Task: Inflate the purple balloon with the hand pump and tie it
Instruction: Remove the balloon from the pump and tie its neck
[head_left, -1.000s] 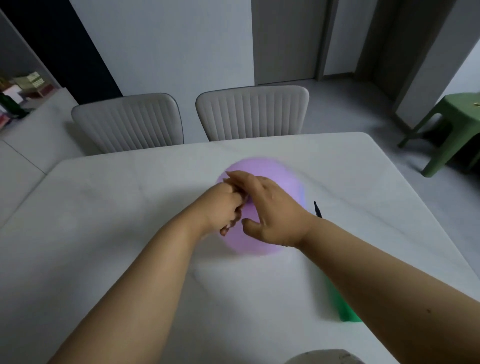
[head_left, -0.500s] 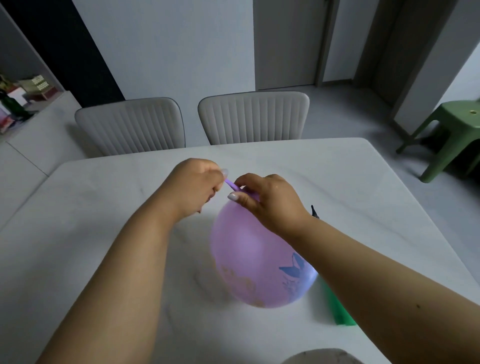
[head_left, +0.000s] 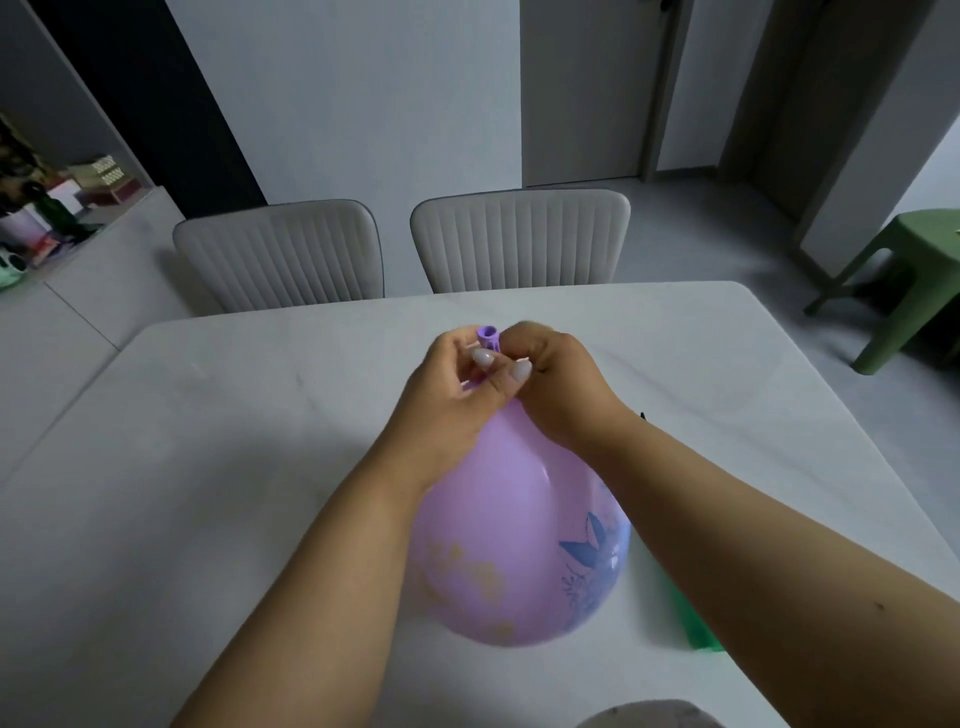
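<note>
The inflated purple balloon (head_left: 519, 530), printed with a blue butterfly and yellow marks, hangs between my forearms just above the white table (head_left: 208, 467). Its neck points up and away, with the rolled mouth sticking out between my fingers. My left hand (head_left: 447, 400) and my right hand (head_left: 556, 384) both pinch the neck, fingertips touching. The green hand pump (head_left: 696, 623) lies on the table under my right forearm, mostly hidden; its dark tip shows beside my right wrist.
Two pale ribbed chairs (head_left: 280, 254) (head_left: 519, 239) stand at the table's far edge. A green stool (head_left: 914, 280) sits on the floor to the right. A cluttered sideboard (head_left: 62, 218) is at the left. A grey rounded object (head_left: 654, 714) shows at the bottom edge.
The balloon swung from beneath my hands to hang below them, nearer to me. My hands, briefly apart stretching the neck, have come together around it, and its mouth now sticks up.
</note>
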